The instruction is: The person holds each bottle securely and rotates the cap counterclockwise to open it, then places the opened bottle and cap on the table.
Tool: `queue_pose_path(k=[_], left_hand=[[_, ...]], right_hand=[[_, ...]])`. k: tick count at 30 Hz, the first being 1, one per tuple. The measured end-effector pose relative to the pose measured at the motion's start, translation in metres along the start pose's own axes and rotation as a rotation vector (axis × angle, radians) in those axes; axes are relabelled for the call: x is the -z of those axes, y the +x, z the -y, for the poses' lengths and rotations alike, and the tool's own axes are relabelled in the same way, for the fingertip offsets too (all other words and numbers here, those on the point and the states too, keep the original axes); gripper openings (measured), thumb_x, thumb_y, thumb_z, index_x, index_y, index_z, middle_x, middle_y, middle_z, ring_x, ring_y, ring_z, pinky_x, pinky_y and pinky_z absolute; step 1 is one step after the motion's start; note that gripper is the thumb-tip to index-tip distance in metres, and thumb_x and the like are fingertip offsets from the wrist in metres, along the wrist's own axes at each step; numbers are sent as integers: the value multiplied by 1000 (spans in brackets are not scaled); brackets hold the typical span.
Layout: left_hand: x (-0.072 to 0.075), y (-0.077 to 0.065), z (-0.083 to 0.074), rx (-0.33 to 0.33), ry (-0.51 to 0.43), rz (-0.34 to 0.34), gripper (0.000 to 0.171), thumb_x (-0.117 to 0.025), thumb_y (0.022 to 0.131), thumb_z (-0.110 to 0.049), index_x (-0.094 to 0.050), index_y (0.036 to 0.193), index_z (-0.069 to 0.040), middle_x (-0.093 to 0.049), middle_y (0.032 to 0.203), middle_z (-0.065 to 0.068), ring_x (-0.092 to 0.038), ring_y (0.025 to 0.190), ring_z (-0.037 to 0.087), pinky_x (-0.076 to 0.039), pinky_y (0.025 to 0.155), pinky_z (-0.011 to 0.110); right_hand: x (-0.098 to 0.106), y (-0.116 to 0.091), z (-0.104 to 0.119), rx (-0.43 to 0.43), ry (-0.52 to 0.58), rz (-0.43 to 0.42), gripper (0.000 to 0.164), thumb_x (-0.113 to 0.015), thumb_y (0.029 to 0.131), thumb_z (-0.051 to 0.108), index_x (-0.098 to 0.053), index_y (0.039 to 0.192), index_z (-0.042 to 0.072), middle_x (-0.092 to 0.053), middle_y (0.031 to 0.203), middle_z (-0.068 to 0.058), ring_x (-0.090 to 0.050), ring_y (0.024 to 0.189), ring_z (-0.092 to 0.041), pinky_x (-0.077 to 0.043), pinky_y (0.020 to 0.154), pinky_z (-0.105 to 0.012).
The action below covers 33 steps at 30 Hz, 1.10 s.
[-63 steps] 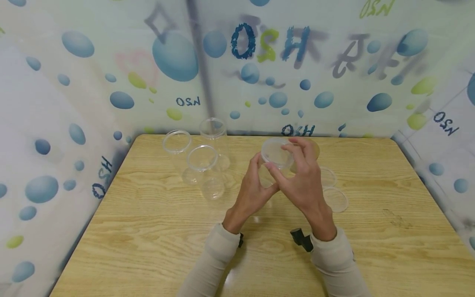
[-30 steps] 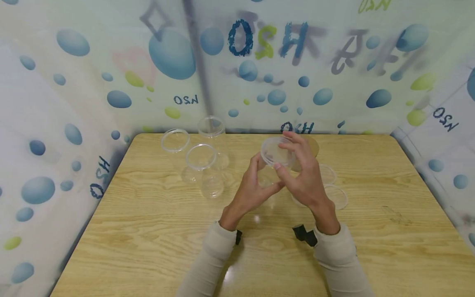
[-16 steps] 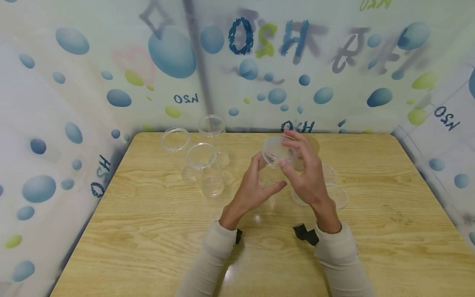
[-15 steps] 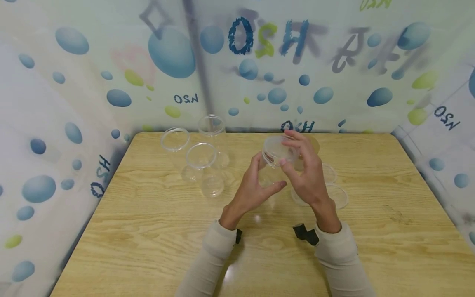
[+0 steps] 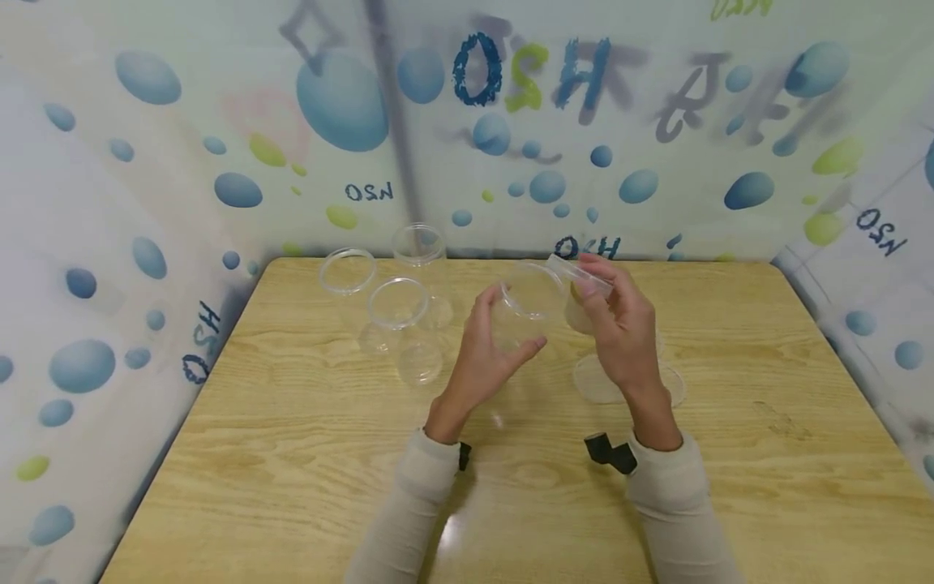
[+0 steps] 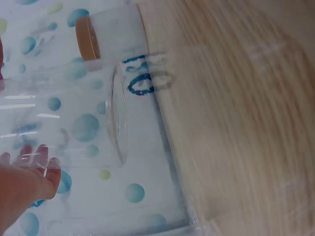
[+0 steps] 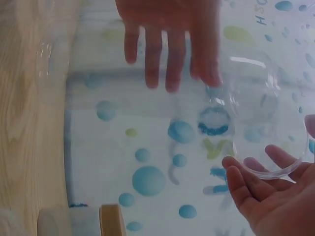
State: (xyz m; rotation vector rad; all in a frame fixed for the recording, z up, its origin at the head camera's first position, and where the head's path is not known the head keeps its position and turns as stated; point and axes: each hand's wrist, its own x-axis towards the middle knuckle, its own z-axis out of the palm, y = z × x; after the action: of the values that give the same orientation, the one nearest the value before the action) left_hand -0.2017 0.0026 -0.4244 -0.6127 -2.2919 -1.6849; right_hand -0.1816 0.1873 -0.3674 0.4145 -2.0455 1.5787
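In the head view my left hand [image 5: 481, 349] curls its thumb and fingers around a clear plastic jar [image 5: 527, 285], lifted above the table. The left wrist view shows this jar [image 6: 59, 113] from the side, see-through, with nothing visible in it. To its right, my right hand [image 5: 622, 324] pinches a clear round lid [image 5: 569, 270] by the edge. The lid is tilted and apart from the jar. In the right wrist view the lid [image 7: 268, 118] faces the camera, above the right fingers [image 7: 241, 189].
Three clear jars [image 5: 419, 365] stand upright at the left of the wooden table [image 5: 292, 470]. Flat clear lids [image 5: 598, 380] lie near the right hand. Behind it stands a frosted jar [image 6: 120, 34] with a tan lid [image 6: 87, 38]. A printed curtain [image 5: 657, 97] hangs behind.
The lid has come off the jar's top and moved right in my right hand, now tilted. My left hand has shifted slightly left with the jar.
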Motion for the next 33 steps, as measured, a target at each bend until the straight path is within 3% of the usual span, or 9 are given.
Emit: queue_pose_path(k=[4, 8, 11, 15, 19, 22, 25, 28, 33], left_hand=[[8, 1, 5, 47, 43, -65, 87, -83, 80, -22, -31, 148, -2, -42, 142, 15, -44, 132, 27, -35, 112, 47], [16, 3, 10, 109, 93, -104, 88, -82, 81, -21, -28, 148, -1, -39, 145, 18, -39, 137, 30, -32, 115, 47], [19, 3, 13, 135, 112, -116, 88, -81, 81, -19, -26, 147, 2, -38, 143, 21, -39, 136, 32, -32, 114, 48], [21, 4, 18, 127, 146, -152, 88, -81, 80, -15, -24, 144, 4, -36, 138, 23, -41, 129, 34, -35, 111, 49], [22, 4, 23, 127, 173, -196, 88, -82, 79, -14, -24, 143, 4, -35, 136, 23, -39, 129, 35, -35, 111, 51], [23, 4, 24, 135, 175, -204, 88, -82, 80, -15, -24, 144, 4, -35, 137, 23, -38, 130, 35, -34, 111, 51], [24, 5, 25, 140, 175, -204, 91, -82, 80, -16, -22, 145, 3, -33, 138, 23, -38, 131, 34, -33, 112, 50], [26, 7, 24, 125, 173, -219, 95, -83, 79, -19, -20, 147, 2, -33, 140, 22, -37, 133, 34, -31, 114, 46], [27, 12, 14, 13, 212, -250, 100, -85, 78, -20, -16, 148, 3, -27, 147, 24, -32, 140, 34, -29, 117, 44]], right_hand=[[14, 2, -8, -57, -24, -35, 29, -52, 102, 12, -60, 124, -6, -62, 129, -13, -58, 112, -10, -46, 91, -17], [33, 2, -17, -139, -149, -39, 31, -52, 103, 20, -63, 125, 0, -65, 114, -8, -57, 88, -12, -43, 70, -19], [49, 1, -26, -203, -254, -34, 34, -51, 104, 27, -63, 125, 4, -66, 109, -11, -55, 80, -7, -39, 63, -20], [69, -4, -41, -293, -384, -22, 41, -45, 104, 35, -59, 131, 8, -69, 111, -16, -59, 83, 1, -40, 60, -20], [90, -7, -54, -411, -500, 31, 54, -39, 103, 45, -46, 147, 12, -67, 120, -23, -66, 96, -24, -47, 69, -37], [108, -7, -63, -524, -559, 90, 68, -35, 102, 51, -27, 155, 10, -57, 134, -28, -59, 109, -46, -45, 79, -56], [125, -7, -72, -636, -619, 127, 78, -32, 100, 57, -14, 158, 7, -49, 142, -29, -53, 115, -51, -40, 83, -63], [137, -8, -79, -725, -686, 149, 85, -29, 99, 61, -9, 158, 4, -50, 139, -30, -52, 112, -52, -39, 79, -64], [150, -11, -89, -824, -805, 225, 92, -26, 96, 65, -11, 156, -3, -47, 136, -37, -51, 108, -55, -39, 72, -64]])
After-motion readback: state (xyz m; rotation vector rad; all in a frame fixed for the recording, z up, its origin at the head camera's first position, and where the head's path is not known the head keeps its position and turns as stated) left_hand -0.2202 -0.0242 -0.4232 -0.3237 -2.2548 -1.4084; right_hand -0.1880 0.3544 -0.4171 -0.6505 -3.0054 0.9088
